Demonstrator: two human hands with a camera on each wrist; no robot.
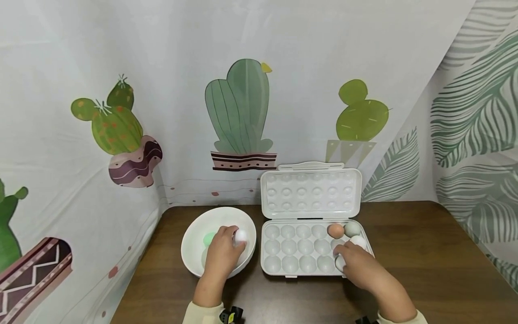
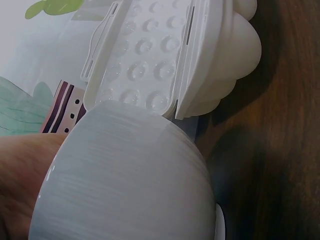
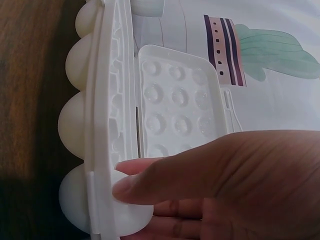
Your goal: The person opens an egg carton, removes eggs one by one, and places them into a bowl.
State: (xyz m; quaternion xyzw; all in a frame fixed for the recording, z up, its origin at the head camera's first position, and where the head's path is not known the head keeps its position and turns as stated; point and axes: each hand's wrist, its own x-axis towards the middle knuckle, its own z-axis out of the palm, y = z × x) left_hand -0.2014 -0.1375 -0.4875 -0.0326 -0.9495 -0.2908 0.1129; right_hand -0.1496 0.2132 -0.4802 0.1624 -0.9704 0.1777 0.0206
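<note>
My left hand (image 1: pixel 221 252) reaches into a white bowl (image 1: pixel 187 245) and grips a white egg (image 1: pixel 241 235) between fingers and thumb. Beside it in the bowl lies a green egg (image 1: pixel 208 238). The bowl's wall (image 2: pixel 125 170) hides the left fingers in the left wrist view. Over the front right corner of an open white egg box (image 1: pixel 297 273), my right hand (image 1: pixel 358 265) pinches a white egg (image 3: pixel 135 217) at a front-row hollow. Behind that hand, a brown egg (image 1: pixel 336 231), a pale green egg (image 1: pixel 352 229) and another white egg (image 1: pixel 358 242) sit in the box.
The box's dimpled lid (image 1: pixel 310 193) stands raised at the back, near the cactus-printed cloth (image 1: pixel 299 67). Bowl and box stand side by side, a narrow gap apart, on a dark wooden table (image 1: pixel 437 261).
</note>
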